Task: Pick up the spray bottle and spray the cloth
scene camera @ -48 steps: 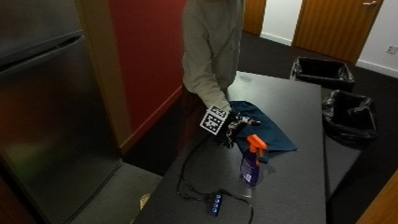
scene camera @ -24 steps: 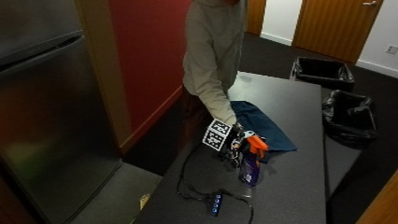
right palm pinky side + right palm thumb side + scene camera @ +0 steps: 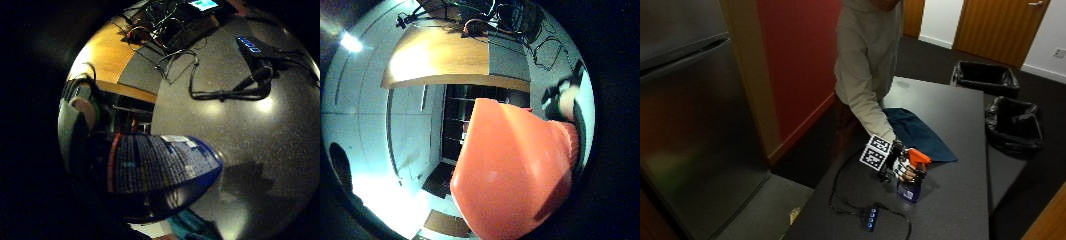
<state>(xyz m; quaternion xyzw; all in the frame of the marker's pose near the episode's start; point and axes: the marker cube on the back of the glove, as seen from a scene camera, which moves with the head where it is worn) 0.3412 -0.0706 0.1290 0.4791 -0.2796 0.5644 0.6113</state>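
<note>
Orange-capped spray bottle (image 3: 912, 181) within the grip (image 3: 901, 167).

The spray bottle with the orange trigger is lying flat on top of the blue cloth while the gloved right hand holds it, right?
Not quite. The outside view shows the spray bottle standing upright on the dark table, beside the blue cloth, not lying on it. The gloved right hand does hold it, just below the orange trigger.
</note>
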